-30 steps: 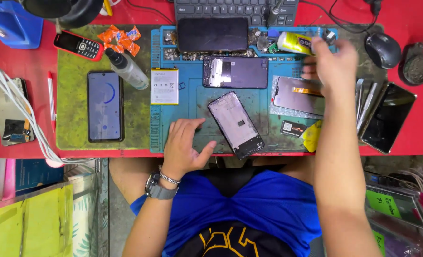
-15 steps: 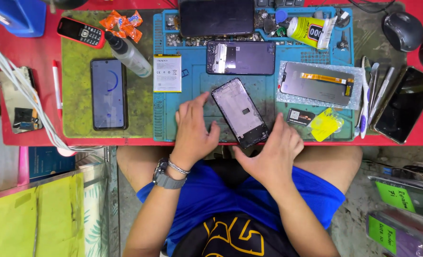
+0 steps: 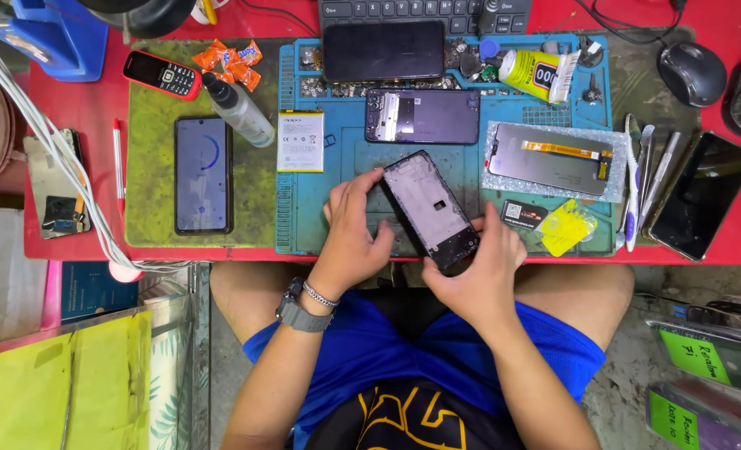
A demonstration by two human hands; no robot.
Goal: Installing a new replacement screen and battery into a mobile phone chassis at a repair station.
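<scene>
I see both hands on the phone frame (image 3: pixel 431 210), which lies tilted on the blue repair mat (image 3: pixel 304 225), near the front edge of the red tabletop (image 3: pixel 79 100). The left hand (image 3: pixel 355 227) comes from below with the wrist bent a little, its fingers spread and curved; the fingertips touch the upper left side of the frame, and the thumb rests on the mat beside it. The right hand (image 3: pixel 480 275) comes from the front edge, palm down, and its grip is closed around the lower end of the frame, thumb on one side and fingers on the other. The left grip is loose and apart, only touching the frame, not clamped on it. A wristwatch (image 3: pixel 297 310) and a bracelet sit on the left wrist. Toward the back edge of the mat, a second open phone body (image 3: pixel 423 116) lies flat, with a dark phone (image 3: pixel 384 50) behind it. A display panel (image 3: pixel 551 158) lies at the right side of the mat.
</scene>
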